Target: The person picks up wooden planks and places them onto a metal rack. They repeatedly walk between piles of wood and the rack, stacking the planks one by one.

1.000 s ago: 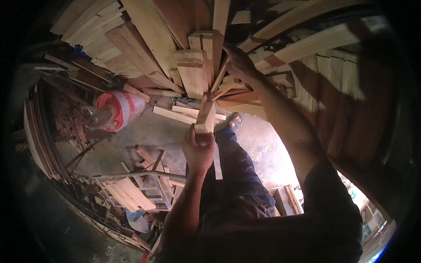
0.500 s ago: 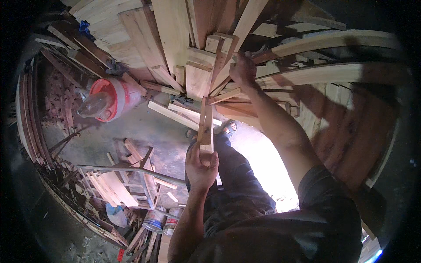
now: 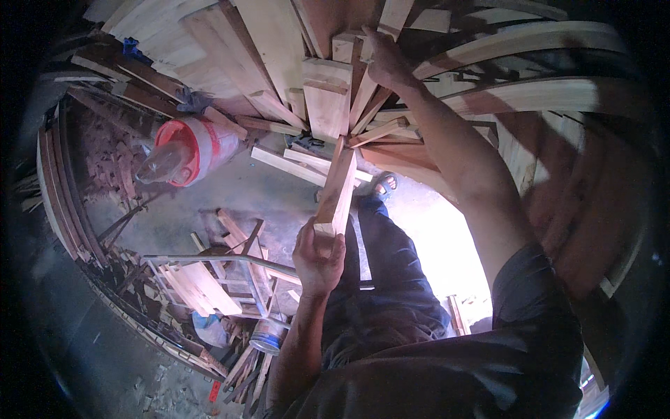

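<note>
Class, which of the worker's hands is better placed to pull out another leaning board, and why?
Probably the right: the right hand is up at the leaning boards, though whether it grips one is unclear. The left hand is lower, holding a wooden piece.

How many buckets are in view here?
2 that I can make out: a red-and-white bucket in the upper left, and a smaller pale bucket with blue on it, low down, just left of the left forearm. That forearm may hide others.
</note>
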Demonstrator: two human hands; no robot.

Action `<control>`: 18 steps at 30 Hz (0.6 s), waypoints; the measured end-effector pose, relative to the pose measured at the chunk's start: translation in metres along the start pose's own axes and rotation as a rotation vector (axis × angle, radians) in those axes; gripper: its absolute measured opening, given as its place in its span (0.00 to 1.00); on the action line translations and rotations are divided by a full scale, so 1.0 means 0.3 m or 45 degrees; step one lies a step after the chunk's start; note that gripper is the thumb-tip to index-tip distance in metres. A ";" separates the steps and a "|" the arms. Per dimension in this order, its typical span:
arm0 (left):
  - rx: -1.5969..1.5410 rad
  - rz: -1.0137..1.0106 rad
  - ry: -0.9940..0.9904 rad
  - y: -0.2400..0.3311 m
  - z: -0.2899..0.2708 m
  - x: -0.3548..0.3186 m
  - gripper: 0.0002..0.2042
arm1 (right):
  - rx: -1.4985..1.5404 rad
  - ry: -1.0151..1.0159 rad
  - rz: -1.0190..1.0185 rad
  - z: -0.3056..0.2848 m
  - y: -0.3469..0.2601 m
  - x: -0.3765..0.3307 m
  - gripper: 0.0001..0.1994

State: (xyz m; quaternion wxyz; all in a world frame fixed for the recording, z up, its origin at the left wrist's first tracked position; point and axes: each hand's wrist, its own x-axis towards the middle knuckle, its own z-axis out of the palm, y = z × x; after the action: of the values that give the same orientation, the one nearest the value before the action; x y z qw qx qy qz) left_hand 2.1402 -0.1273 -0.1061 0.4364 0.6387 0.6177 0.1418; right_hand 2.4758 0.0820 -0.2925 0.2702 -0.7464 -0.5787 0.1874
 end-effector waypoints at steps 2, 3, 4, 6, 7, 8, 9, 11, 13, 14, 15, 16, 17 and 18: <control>-0.022 0.042 0.010 0.006 0.004 0.011 0.28 | 0.087 -0.018 -0.046 -0.023 -0.006 0.003 0.38; -0.002 0.044 0.001 0.004 -0.001 0.014 0.28 | -0.075 -0.093 -0.051 -0.019 0.006 0.006 0.41; 0.013 0.039 -0.003 0.005 -0.002 0.014 0.28 | -0.072 -0.135 -0.063 -0.031 -0.008 0.008 0.41; 0.026 0.017 -0.031 0.011 -0.008 0.012 0.28 | -0.069 -0.217 -0.087 -0.063 -0.034 0.007 0.41; 0.023 0.012 -0.054 0.025 -0.014 0.017 0.28 | -0.084 -0.198 -0.074 -0.055 -0.022 -0.020 0.41; 0.020 0.010 -0.070 0.037 -0.019 0.029 0.28 | -0.098 -0.174 -0.068 -0.025 0.000 -0.054 0.41; 0.056 0.026 -0.042 0.033 -0.020 0.029 0.27 | -0.111 -0.161 -0.074 -0.009 -0.007 -0.076 0.42; 0.119 0.046 0.020 0.012 -0.018 0.018 0.27 | -0.025 -0.384 0.230 -0.079 -0.124 -0.130 0.40; 0.151 0.111 0.024 0.012 -0.034 0.025 0.27 | -0.062 -0.414 0.186 -0.104 -0.098 -0.215 0.38; 0.168 0.156 0.024 0.010 -0.038 0.039 0.27 | -0.171 -0.385 0.073 -0.051 -0.012 -0.291 0.37; 0.135 0.143 0.002 0.030 -0.053 0.045 0.27 | -0.275 -0.367 -0.045 -0.023 0.030 -0.338 0.36; 0.096 0.128 0.035 0.004 -0.056 0.033 0.27 | -0.235 -0.341 -0.015 -0.031 0.012 -0.360 0.36; 0.054 0.124 0.054 -0.036 -0.054 0.025 0.27 | -0.203 -0.307 0.029 -0.051 0.002 -0.395 0.35; 0.011 0.120 0.073 -0.066 -0.051 0.017 0.27 | -0.170 -0.273 0.073 -0.069 -0.007 -0.418 0.35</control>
State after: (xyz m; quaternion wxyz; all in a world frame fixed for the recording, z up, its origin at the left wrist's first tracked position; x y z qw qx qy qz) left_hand 2.1170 -0.1197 -0.1135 0.4084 0.6646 0.6000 0.1777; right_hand 2.4539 -0.0426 -0.2791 0.1509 -0.7546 -0.5938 0.2350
